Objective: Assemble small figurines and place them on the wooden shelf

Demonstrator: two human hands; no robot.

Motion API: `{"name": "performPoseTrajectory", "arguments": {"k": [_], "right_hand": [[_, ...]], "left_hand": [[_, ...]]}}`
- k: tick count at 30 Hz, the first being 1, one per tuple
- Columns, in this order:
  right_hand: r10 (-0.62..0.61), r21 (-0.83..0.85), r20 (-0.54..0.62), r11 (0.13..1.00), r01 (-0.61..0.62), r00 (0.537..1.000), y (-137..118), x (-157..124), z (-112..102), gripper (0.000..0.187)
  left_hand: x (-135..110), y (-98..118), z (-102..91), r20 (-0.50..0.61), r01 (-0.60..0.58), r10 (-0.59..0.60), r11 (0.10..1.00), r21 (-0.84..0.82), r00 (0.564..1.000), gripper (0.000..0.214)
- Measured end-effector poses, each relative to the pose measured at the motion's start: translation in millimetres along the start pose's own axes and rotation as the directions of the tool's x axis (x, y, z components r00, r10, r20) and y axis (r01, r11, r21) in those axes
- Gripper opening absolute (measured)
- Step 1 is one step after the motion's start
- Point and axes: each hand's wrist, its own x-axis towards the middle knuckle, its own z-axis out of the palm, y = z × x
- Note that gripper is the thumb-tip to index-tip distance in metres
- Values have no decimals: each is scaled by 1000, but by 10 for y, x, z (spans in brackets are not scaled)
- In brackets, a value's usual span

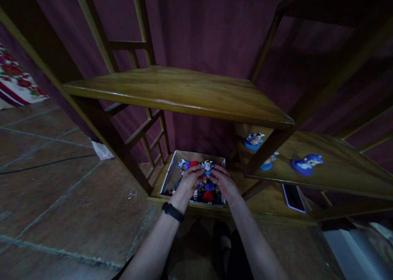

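Note:
Both my hands reach into a shallow cardboard box (172, 167) on the bottom shelf of a wooden shelf unit. Together they pinch a small blue-and-white figurine (208, 166) held above the box. My left hand (190, 179), with a black band on its wrist, grips it from the left. My right hand (223, 181) grips it from the right. Several more small figurines (205, 192), red, blue and dark, lie in the box under my hands.
Three blue figurines stand on the middle shelf (337, 165) to the right: one (253, 141), a second (267, 162) partly behind a post, a third (306, 164). A phone (293, 197) lies on the bottom shelf. A bare shelf (184, 91) overhangs the box. Tiled floor lies left.

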Motion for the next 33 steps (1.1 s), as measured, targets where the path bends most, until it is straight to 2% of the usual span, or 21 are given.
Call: {"name": "performPoseTrajectory", "arguments": {"k": [7, 10, 14, 33], "right_hand": [[-17, 22, 2, 1000, 17, 1000, -31, -10, 17, 27], [-27, 25, 12, 999, 27, 1000, -34, -5, 5, 28], [-1, 2, 30, 1000, 1, 1000, -28, -3, -2, 26], [-7, 26, -17, 1000, 8, 1000, 8, -15, 34, 19]], "left_hand": [[-3, 6, 13, 3, -24, 24, 999, -48, 1000, 15], [-2, 8, 12, 36, -23, 25, 999, -39, 999, 16], [7, 0, -3, 27, -42, 42, 999, -15, 999, 12], [19, -27, -23, 15, -50, 50, 999, 4, 999, 19]]}}
